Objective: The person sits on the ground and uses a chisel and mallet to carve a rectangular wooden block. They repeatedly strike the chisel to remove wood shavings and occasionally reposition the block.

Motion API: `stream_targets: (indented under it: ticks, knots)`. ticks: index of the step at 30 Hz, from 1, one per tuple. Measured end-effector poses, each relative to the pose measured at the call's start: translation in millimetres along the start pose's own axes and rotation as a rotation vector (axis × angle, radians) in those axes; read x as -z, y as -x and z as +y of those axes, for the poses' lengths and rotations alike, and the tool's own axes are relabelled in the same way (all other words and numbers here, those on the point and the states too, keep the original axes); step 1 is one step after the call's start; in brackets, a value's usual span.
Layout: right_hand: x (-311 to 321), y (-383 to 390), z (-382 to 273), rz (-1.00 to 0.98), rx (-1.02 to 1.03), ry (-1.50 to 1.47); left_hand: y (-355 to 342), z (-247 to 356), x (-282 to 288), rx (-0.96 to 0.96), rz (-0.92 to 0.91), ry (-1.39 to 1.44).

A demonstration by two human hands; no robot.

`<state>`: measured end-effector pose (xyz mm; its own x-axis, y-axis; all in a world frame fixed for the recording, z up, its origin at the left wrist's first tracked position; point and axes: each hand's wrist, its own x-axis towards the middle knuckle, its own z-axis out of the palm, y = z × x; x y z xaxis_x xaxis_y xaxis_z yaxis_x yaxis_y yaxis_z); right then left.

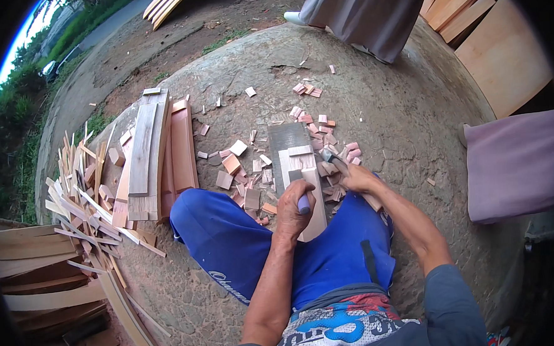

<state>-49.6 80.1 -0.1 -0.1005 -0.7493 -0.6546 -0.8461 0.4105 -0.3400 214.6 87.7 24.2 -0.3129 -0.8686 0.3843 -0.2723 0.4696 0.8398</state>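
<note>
My left hand (293, 211) is closed around the purple handle of a chisel (304, 204), whose metal blade points away from me over a pale wooden piece (315, 213). That piece lies between my knees, its far part resting on a dark grey board (289, 133). To the right, my right hand (357, 179) grips a hammer (330, 156), its metal head just beside the wooden piece and above loose offcuts. Small pinkish wood blocks (231, 164) are scattered on both sides of the board.
Curved wooden boards (147, 151) are stacked on the left, beside a heap of thin wood strips (81, 196). More planks (37, 267) lie at the lower left. A person in a long grey garment (369, 11) stands ahead. A purple cloth (515, 167) hangs at the right, below leaning panels (502, 54).
</note>
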Motion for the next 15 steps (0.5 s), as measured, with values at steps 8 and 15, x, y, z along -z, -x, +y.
stream_targets:
  ticks: [8,15]
  knots:
    - [-4,146,-40,0.614,0.587,-0.527,-1,1,4,0.083,-0.059,-0.03]
    - [7,172,-72,0.707,1.012,0.326,3,-4,7,0.28,-0.084,0.307]
